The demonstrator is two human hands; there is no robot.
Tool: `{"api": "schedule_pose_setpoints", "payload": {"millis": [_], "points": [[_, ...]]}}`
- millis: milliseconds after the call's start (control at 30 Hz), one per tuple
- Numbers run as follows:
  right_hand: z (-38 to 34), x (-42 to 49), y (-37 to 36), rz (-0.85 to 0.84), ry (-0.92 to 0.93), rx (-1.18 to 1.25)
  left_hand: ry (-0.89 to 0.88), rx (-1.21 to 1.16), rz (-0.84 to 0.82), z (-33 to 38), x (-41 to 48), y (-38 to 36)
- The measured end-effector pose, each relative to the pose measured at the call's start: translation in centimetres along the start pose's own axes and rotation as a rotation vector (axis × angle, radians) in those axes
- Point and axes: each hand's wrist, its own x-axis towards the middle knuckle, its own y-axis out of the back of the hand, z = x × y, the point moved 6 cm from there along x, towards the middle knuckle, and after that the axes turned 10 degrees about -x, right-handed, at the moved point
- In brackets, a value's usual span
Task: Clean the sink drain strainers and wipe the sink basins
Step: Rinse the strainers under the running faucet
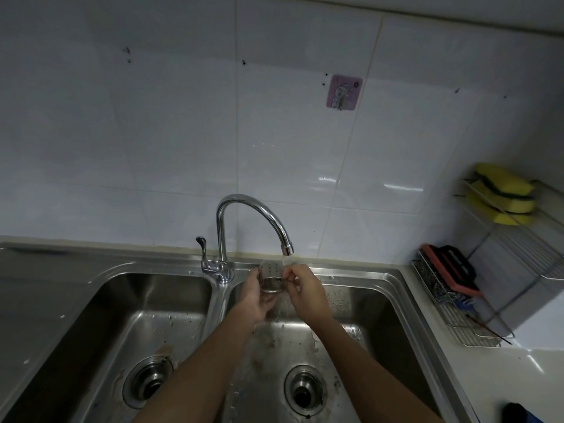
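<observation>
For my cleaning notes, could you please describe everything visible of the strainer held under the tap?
The strainer is a small cup of shiny perforated metal with a solid band at one end, and it appears to be tipped sideways. The left hand holds it from below and the right hand pinches its edge. Water from the tap runs over it, above the right basin.

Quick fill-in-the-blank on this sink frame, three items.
1. The left hand and right hand hold the strainer over the ____ basin.
2. Water from the faucet is turned ____.
3. The sponges on the wire rack are ____.
Missing: right; on; yellow.
</observation>
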Motion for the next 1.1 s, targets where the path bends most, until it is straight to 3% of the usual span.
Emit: {"api": "schedule_pose_setpoints", "payload": {"millis": [200, 433, 567, 800, 933, 1100], "points": [[1.6, 0.2, 1.5, 0.003, -0.229, 0.155, -0.021, 0.281, -0.116, -0.1, -0.6, -1.9], [2.2, -0.3, 2.8, -0.092, -0.530, 0.699, -0.020, 0.391, -0.235, -0.5, -2.3, -4.2], [2.5, -0.6, 2.4, -0.145, -0.586, 0.661, -0.035, 0.431, -0.146, -0.7, -2.7, -3.3], [1.6, -0.1, 0.7, -0.139, -0.530, 0.524, -0.059, 0.365, -0.014, 0.4, -3.0, -1.2], [0.5, 0.3, 0.1, -0.176, -0.451, 0.435, -0.074, 0.277, -0.058, 1.5, -3.3, -0.7], [0.3, 0.6, 0.2, -0.116, -0.514, 0.496, -0.105, 0.231, -0.115, 2.1, -3.6, -0.9]]}}
